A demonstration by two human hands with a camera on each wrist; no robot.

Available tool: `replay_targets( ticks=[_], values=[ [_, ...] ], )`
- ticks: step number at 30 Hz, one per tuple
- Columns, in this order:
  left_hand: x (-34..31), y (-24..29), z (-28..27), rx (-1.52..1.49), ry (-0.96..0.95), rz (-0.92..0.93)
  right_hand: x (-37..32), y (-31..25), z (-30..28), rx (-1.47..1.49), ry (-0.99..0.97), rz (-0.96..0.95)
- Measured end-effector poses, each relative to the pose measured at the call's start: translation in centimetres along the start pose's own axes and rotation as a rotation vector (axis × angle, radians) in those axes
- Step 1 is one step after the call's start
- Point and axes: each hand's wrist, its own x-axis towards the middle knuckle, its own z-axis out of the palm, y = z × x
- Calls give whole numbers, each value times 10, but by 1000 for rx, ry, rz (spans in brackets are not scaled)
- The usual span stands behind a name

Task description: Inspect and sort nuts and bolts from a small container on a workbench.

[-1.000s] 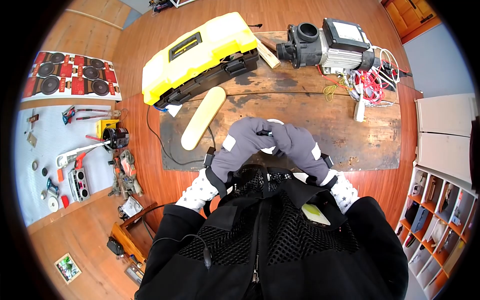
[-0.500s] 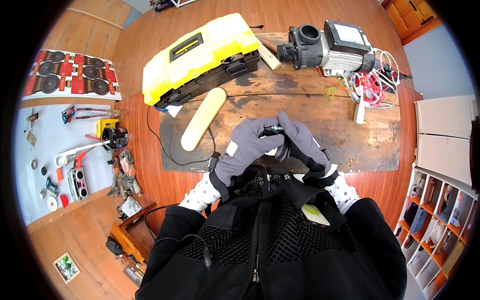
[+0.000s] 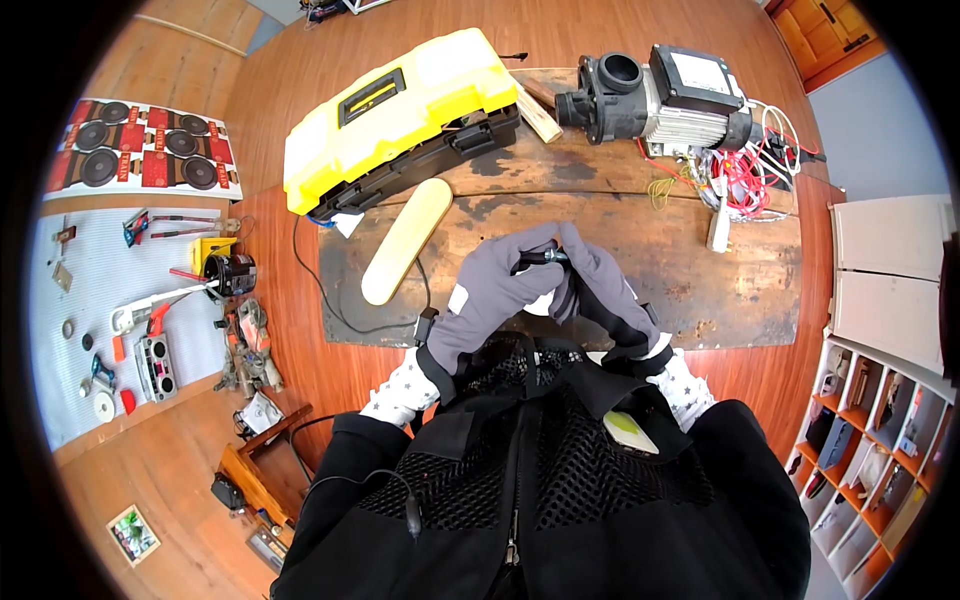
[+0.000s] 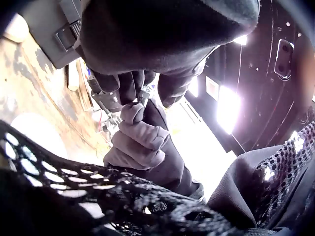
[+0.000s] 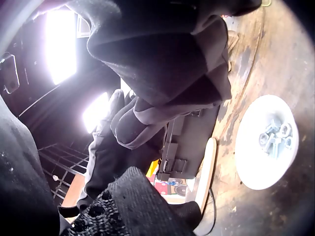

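In grey gloves with dark palms, the left hand and right hand meet over the table's near edge. Between their fingertips they pinch a small metal piece, bolt-like in the left wrist view. That view shows the right hand with curled fingers around its lower end, the left hand above. Whether it is one part or two joined parts I cannot tell. Below the hands is a white bowl with several bolts and nuts, mostly hidden in the head view.
A yellow-lidded toolbox stands at the table's back left, a pale rounded board before it. At the back right are a pump, tangled wires and a white plug. Wood strips lie between toolbox and pump.
From closely overlapped, the hands have parted slightly at the fingertips; the right hand's fingers have tilted upward. The metal piece between them shows more clearly.
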Motion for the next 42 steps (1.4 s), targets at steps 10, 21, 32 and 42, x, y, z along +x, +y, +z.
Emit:
replay_targets(
  ticks=[10, 21, 32, 42],
  values=[
    [-7, -1, -33, 260, -109, -255, -8, -14, 7, -152, 87, -75],
    [2, 21, -16, 51, -55, -625, 5, 5, 6, -737, 81, -595],
    [2, 2, 7, 571, 170, -105, 4, -7, 6, -492, 156, -133],
    [3, 10, 6, 585, 109, 232, -13, -26, 14, -277, 122, 58]
  ],
)
